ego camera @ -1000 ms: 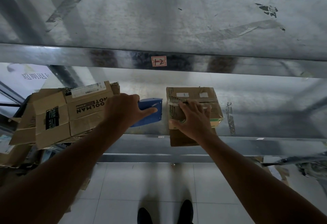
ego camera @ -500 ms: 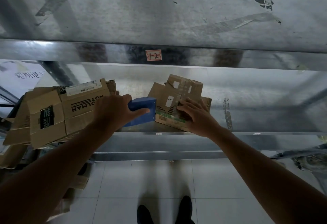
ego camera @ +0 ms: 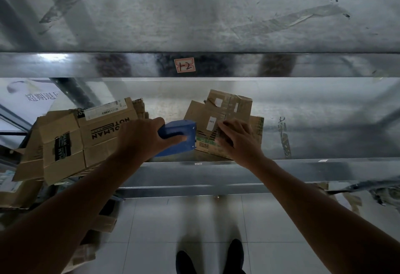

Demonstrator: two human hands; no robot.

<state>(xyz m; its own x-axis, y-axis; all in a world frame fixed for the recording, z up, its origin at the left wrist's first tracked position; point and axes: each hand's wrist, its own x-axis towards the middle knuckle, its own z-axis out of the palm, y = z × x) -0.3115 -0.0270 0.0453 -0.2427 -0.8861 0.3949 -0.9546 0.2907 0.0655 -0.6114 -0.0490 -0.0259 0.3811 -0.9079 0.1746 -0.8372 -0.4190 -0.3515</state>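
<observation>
Here, left hand (ego camera: 140,139): wrapped round a blue plastic hand-held device (ego camera: 179,141), thumb along its near side, fingers hidden beyond it
Blue device: held just above the shelf's front part, its right end touching or overlapping the left edge of the box, I cannot tell which
Right hand (ego camera: 238,141): fingers (ego camera: 224,125) curled down onto a flattened brown cardboard box (ego camera: 229,109), holding it; thumb out of sight
Flattened box: on the galvanised metal shelf (ego camera: 303,170), turned askew, flaps pointing away, white labels and green print facing up
Left of the hands: stack of flattened brown cardboard cartons (ego camera: 86,139) with black lettering, overhanging the shelf edge
Upper rail: red-bordered paper sticker (ego camera: 184,65) with a handwritten number
Below: black shoes (ego camera: 237,256) on a pale tiled floor (ego camera: 151,230)
</observation>
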